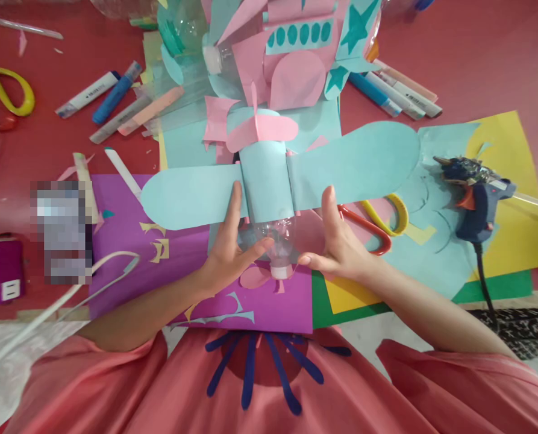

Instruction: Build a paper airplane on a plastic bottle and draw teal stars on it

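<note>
A toy airplane (267, 187) made from a clear plastic bottle wrapped in light blue paper lies between my two hands. Its bottle neck with a white cap (281, 269) points toward me, and pink paper tail fins (264, 128) stand at the far end. My left hand (228, 241) grips it by the left wing (187, 196), close to the body. On the other side, my right hand (341, 241) holds the inner part of the right wing (359, 163). The remaining fingers of both hands are hidden under the wings.
Red-and-yellow scissors (395, 214) lie right of my right hand, near a blue glue gun (479, 211). Purple paper (128, 289) with scraps spreads at left. Markers lie on both sides of a pink-and-blue paper craft (298, 78) at the back. A phone-like object (63, 232) is blurred.
</note>
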`<state>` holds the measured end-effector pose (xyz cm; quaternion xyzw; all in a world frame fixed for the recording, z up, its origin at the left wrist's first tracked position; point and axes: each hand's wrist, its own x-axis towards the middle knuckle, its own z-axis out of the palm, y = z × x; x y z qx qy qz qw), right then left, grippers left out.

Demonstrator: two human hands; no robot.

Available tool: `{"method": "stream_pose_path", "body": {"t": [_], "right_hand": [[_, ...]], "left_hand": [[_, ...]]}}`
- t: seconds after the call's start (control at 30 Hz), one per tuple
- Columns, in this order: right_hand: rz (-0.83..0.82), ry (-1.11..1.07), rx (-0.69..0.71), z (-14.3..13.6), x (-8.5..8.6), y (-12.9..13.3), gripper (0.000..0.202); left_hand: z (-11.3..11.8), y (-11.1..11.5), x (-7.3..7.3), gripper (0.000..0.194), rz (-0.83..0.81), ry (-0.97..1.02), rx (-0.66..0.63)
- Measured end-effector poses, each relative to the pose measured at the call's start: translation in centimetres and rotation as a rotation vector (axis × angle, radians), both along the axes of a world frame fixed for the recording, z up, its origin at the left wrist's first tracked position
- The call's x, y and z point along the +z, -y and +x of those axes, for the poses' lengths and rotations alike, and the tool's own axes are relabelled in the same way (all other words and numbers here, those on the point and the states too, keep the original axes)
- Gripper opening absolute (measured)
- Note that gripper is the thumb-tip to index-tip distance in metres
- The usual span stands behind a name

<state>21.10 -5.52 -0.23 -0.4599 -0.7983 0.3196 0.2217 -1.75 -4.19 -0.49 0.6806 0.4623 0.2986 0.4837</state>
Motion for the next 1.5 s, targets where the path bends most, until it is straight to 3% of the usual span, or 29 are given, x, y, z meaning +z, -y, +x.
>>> {"method": "stream_pose_path", "body": {"t": [0.17,0.37,0.57,1.03,1.5], "right_hand": [[-0.06,-0.068,0.021,-0.3,0.2,-0.5,0.081],[-0.112,-0.121,0.052,-0.6,-0.3,-1.0,0.081],[-0.125,-0.025,0.01,-0.9,0.1,-0.9,0.083],[0.037,0.159,-0.047,-1.5,0.4,-0.9,0.085],[0.151,0.31,-0.137,-2.0,0.9,-1.0,0.096]], "left_hand": [[0.2,0.0,0.3,0.088,-0.017,0.003,-0.002],[0.1,0.1,0.4,0.088,-0.022,-0.001,-0.01],[0.0,-0.1,0.0,0.089,0.009,0.025,-0.019],[0.1,-0.2,0.2,0.092,0.004,-0.079,0.013],[0.1,-0.2,-0.3,0.09,0.046,-0.047,0.011]]}}
